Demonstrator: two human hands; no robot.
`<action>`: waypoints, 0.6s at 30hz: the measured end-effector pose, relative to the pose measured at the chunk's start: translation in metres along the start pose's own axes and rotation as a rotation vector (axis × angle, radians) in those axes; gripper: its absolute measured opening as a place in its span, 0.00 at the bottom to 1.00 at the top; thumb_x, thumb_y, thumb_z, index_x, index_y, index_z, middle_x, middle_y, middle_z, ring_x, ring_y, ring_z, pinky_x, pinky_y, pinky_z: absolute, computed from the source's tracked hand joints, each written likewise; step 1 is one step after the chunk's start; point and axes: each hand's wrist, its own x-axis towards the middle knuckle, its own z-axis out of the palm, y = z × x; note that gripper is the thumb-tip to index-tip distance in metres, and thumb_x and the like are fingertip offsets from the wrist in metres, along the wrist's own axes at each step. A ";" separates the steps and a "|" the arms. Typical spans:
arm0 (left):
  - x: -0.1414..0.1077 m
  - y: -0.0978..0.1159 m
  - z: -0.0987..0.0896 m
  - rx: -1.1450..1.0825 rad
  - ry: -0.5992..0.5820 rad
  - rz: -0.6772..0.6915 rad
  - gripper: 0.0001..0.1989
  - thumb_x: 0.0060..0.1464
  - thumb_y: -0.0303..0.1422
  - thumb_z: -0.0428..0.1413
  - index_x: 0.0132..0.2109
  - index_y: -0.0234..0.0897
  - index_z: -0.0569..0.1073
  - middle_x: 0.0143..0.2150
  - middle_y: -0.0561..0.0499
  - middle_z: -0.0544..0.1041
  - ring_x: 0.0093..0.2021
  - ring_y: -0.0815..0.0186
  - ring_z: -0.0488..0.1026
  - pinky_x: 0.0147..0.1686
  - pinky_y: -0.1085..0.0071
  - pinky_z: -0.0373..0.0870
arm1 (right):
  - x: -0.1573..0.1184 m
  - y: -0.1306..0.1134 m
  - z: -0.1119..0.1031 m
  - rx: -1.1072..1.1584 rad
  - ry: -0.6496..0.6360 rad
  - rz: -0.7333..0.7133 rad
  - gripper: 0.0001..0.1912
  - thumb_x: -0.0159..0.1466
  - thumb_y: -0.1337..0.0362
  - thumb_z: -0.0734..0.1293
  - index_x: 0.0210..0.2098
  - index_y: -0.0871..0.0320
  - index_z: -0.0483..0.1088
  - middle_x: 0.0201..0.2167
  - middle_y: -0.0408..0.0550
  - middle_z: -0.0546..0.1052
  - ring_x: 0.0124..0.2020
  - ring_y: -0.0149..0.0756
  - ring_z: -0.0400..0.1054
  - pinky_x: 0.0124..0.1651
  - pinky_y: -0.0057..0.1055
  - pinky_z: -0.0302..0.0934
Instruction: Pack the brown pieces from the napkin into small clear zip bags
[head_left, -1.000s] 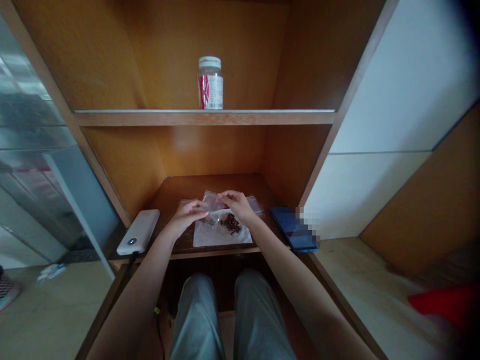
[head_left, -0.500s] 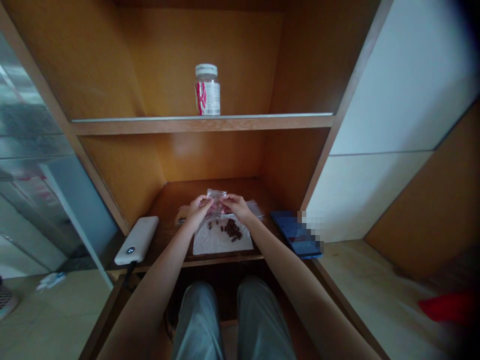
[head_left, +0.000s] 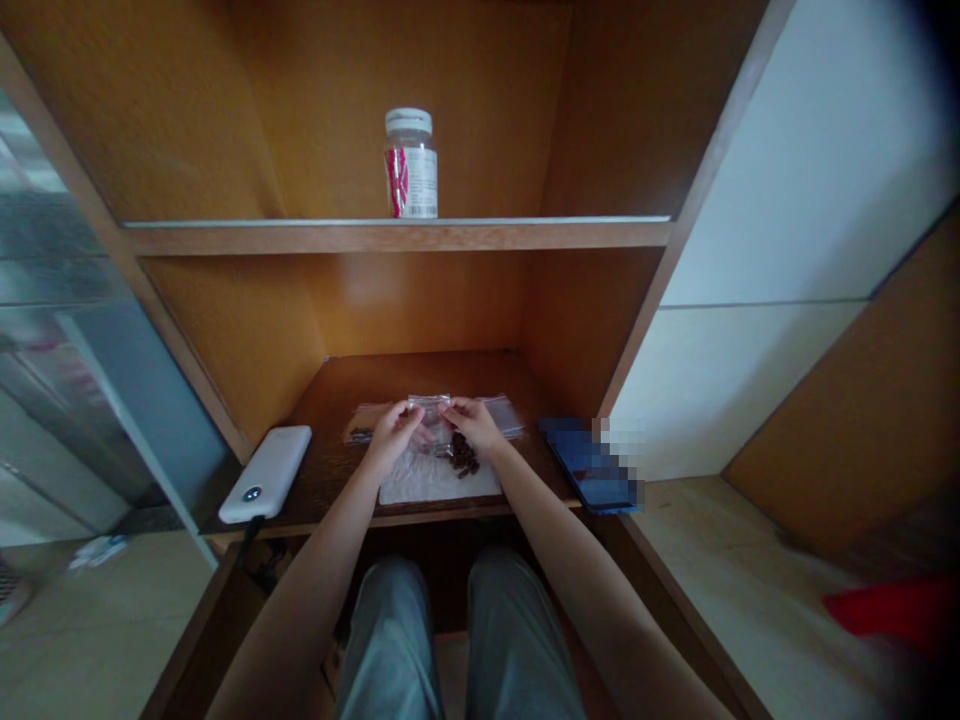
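Note:
Between my two hands is a small clear plastic zip bag [head_left: 430,418], its top edge facing the back of the cabinet. My left hand [head_left: 397,430] pinches its left side, and my right hand [head_left: 471,420] grips the right side. Beneath the bag lies a white paper sheet [head_left: 405,482] with a heap of dark brown pieces [head_left: 465,458], partly covered by the right hand and bag. Whether anything is inside the bag, I cannot tell. More clear bags [head_left: 502,412] lie flat behind my right hand, and another bag [head_left: 364,425] lies by my left.
A white power bank [head_left: 268,475] with a black cable sits at the left of the board. To the right is a dark blue phone-like device [head_left: 589,465]. On the shelf above stands a clear jar [head_left: 411,165] with a white lid. My knees are below the board's edge.
The bag has come down and nearer to me, now lying over part of the paper and hiding some brown pieces. Both hands still hold it. The view has shifted slightly.

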 end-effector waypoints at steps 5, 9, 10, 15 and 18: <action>-0.003 0.004 0.001 0.007 0.033 -0.009 0.16 0.50 0.45 0.51 0.39 0.36 0.65 0.25 0.49 0.75 0.21 0.65 0.73 0.20 0.72 0.67 | -0.004 -0.004 0.001 0.061 -0.009 0.041 0.15 0.49 0.53 0.68 0.27 0.59 0.70 0.21 0.42 0.71 0.20 0.26 0.61 0.25 0.25 0.54; -0.003 0.002 0.001 -0.030 0.036 -0.030 0.18 0.49 0.45 0.52 0.39 0.35 0.65 0.25 0.50 0.75 0.21 0.65 0.73 0.19 0.74 0.66 | -0.003 -0.006 0.001 0.077 0.042 0.033 0.15 0.49 0.52 0.68 0.24 0.59 0.69 0.19 0.40 0.69 0.19 0.25 0.59 0.25 0.25 0.54; -0.003 0.002 0.001 -0.041 0.032 -0.038 0.18 0.48 0.45 0.52 0.39 0.35 0.65 0.25 0.50 0.75 0.21 0.65 0.73 0.18 0.74 0.66 | -0.003 -0.006 0.001 0.078 0.046 0.037 0.16 0.49 0.51 0.68 0.24 0.59 0.68 0.19 0.41 0.69 0.19 0.25 0.59 0.25 0.25 0.54; -0.003 0.003 0.001 -0.088 0.025 -0.069 0.19 0.49 0.47 0.50 0.38 0.35 0.65 0.24 0.49 0.75 0.20 0.65 0.73 0.18 0.74 0.66 | -0.005 -0.007 0.001 0.113 0.042 0.069 0.16 0.48 0.51 0.68 0.24 0.60 0.68 0.19 0.42 0.69 0.20 0.26 0.59 0.25 0.25 0.54; -0.003 0.003 0.001 -0.106 0.035 -0.073 0.20 0.49 0.48 0.50 0.38 0.35 0.65 0.25 0.49 0.76 0.20 0.65 0.73 0.18 0.74 0.66 | -0.005 -0.007 0.001 0.117 0.044 0.074 0.16 0.47 0.52 0.69 0.23 0.59 0.69 0.19 0.42 0.69 0.20 0.26 0.60 0.25 0.25 0.54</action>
